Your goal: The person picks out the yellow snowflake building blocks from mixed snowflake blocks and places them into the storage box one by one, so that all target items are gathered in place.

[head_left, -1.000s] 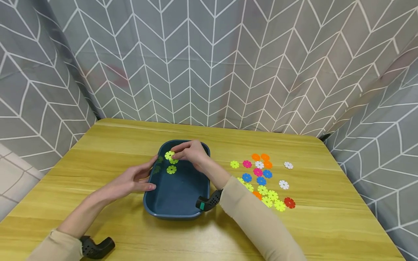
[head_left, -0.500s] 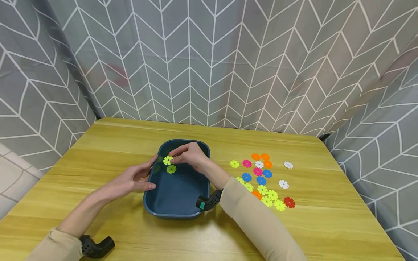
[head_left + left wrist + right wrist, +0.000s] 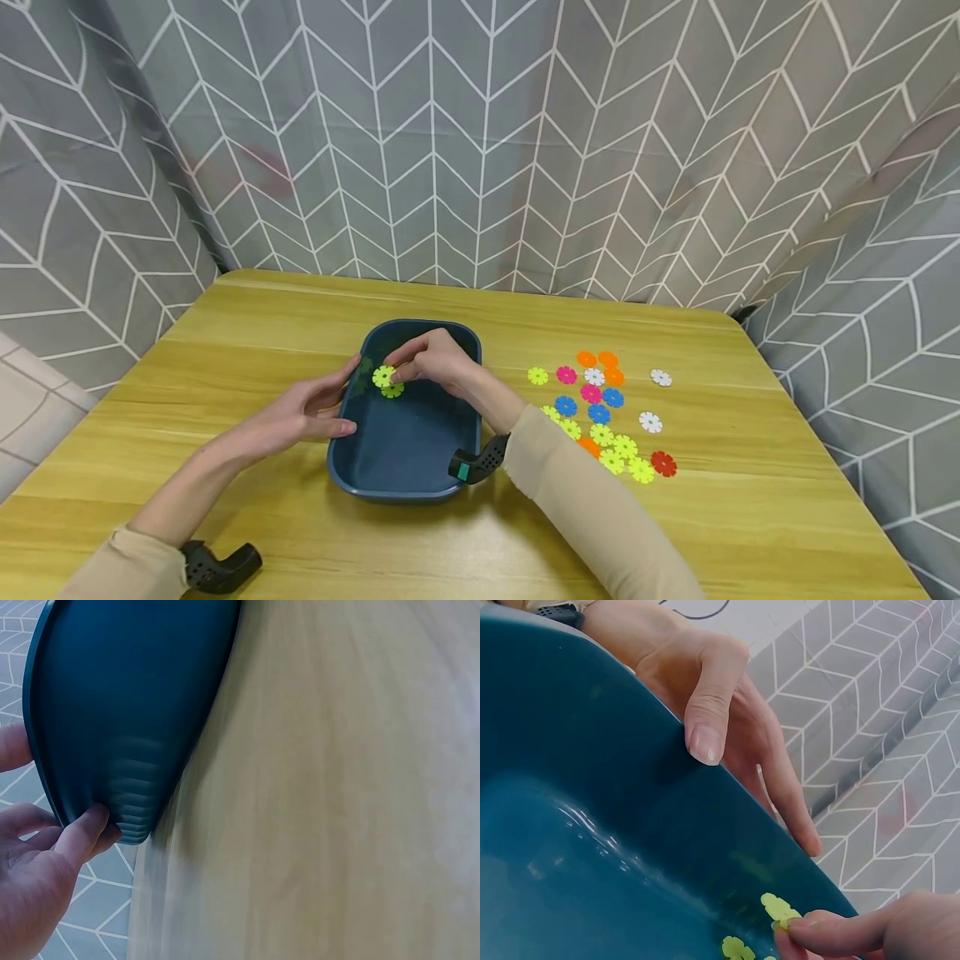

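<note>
A dark blue plastic bin [image 3: 411, 448] stands on the wooden table. My left hand [image 3: 318, 410] holds its left side, thumb over the rim and fingers along the outer wall. Inside the bin, my right hand [image 3: 437, 360] pinches a yellow-green snowflake disc [image 3: 383, 376] between thumb and fingertips. Another yellow-green disc [image 3: 392, 392] lies just below it on the bin floor, partly overlapped in the head view. From the right wrist, the pinched disc [image 3: 778, 907] shows tilted, close above the loose disc [image 3: 737, 949].
Loose snowflake discs lie right of the bin: several yellow-green [image 3: 626, 447], orange [image 3: 608, 359], pink [image 3: 592, 393], blue [image 3: 599, 413] and white ones [image 3: 651, 422], plus a red one [image 3: 663, 463]. A grey patterned curtain [image 3: 480, 150] hangs behind the table.
My right hand has moved slightly toward me with its disc, from the far end of the bin to the loose disc, which it now overlaps. The left hand has stayed at the rim.
</note>
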